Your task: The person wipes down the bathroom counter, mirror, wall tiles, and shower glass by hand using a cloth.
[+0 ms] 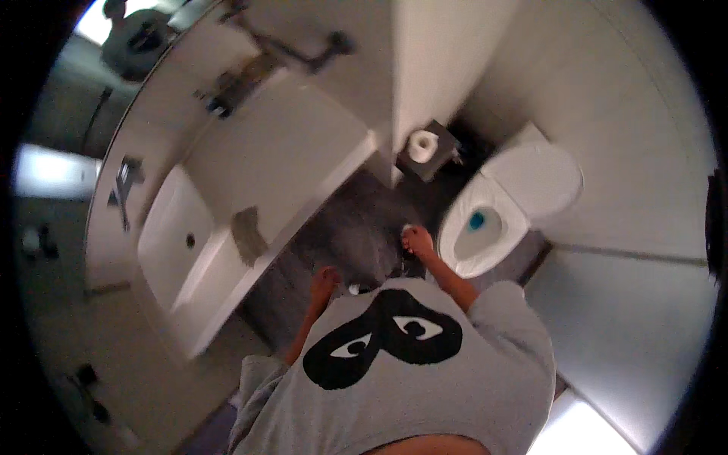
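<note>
My right hand (418,241) is beside the toilet bowl (464,262), just left of its rim, over the dark floor. Its fingers are curled, and a small white bit (407,227) shows at their tips; I cannot make out what it is. The raised white lid (540,180) leans back, and a blue patch (477,221) shows inside the bowl. Lower and further left, my left hand (324,282) hangs near the white counter's edge. It is blurred, so its fingers do not show clearly. A small white spot lies between the hands, by my shirt hem.
On the left, a white basin (173,227) with a dark drain sits below a wall tap (125,189). A greyish cloth-like patch (249,236) lies on the white ledge. A paper roll (422,145) rests on a dark stand (434,163). A pale panel (622,318) stands right.
</note>
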`<state>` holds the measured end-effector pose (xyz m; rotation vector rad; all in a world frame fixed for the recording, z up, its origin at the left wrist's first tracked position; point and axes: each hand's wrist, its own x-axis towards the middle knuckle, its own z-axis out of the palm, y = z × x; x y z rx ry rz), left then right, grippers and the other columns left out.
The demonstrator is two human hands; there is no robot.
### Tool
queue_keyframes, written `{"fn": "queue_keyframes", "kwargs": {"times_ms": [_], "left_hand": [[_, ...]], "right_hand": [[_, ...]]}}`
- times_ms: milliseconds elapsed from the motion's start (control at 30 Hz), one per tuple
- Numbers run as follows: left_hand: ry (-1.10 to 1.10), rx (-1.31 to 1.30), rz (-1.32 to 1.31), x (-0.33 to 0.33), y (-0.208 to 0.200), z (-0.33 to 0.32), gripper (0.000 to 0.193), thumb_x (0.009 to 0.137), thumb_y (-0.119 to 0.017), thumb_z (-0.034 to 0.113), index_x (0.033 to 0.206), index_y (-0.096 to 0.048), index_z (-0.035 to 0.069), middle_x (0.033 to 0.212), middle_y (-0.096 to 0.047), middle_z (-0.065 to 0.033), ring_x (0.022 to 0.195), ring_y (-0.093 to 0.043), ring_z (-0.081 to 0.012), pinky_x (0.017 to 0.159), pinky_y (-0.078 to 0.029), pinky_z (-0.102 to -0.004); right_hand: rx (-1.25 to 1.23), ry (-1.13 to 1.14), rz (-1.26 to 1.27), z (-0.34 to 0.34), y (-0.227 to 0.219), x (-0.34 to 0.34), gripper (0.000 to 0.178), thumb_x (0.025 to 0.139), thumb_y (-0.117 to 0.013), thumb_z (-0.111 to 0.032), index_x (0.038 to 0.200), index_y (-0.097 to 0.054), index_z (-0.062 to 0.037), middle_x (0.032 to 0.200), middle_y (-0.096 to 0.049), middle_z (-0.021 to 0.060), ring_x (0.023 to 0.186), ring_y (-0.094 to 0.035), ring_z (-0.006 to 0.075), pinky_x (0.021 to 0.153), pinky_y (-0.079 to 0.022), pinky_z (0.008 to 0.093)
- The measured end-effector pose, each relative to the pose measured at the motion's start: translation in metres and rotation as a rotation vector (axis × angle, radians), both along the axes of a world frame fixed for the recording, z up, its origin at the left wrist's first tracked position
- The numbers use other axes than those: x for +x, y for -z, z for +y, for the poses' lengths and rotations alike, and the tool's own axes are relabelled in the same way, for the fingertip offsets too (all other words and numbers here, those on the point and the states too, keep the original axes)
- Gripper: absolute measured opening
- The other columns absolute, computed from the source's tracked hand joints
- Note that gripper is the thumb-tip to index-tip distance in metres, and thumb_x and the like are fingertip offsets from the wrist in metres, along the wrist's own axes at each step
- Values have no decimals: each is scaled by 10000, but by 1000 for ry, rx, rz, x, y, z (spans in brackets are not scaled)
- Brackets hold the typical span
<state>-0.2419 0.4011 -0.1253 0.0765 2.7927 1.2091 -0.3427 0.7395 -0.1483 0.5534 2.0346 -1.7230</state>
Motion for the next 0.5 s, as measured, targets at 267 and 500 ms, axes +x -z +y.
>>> {"fn": "queue_keyframes", "kwargs": {"times_ms": [267,500], "left_hand": [[-662,357,-128,42,-11,-80,266,945,-554,214,1064,-626,-12,856,-679,-138,725,-627,-186,665,-487,-337],[-669,-393,323,-1,-95,-161,299,866,-583,79,1160,-596,31,1198,-583,-200,1110,-549,-377,962,-433,-462]], "right_hand": [[-437,-75,-478,-120,-6,-5,225,909,-539,-222,882,-657,-32,735,-644,69,585,-612,170,490,-494,311],[84,-720,-35,-251,-79,17,257,912,-506,-228,927,-669,-30,756,-665,79,675,-636,182,641,-506,317]]}}
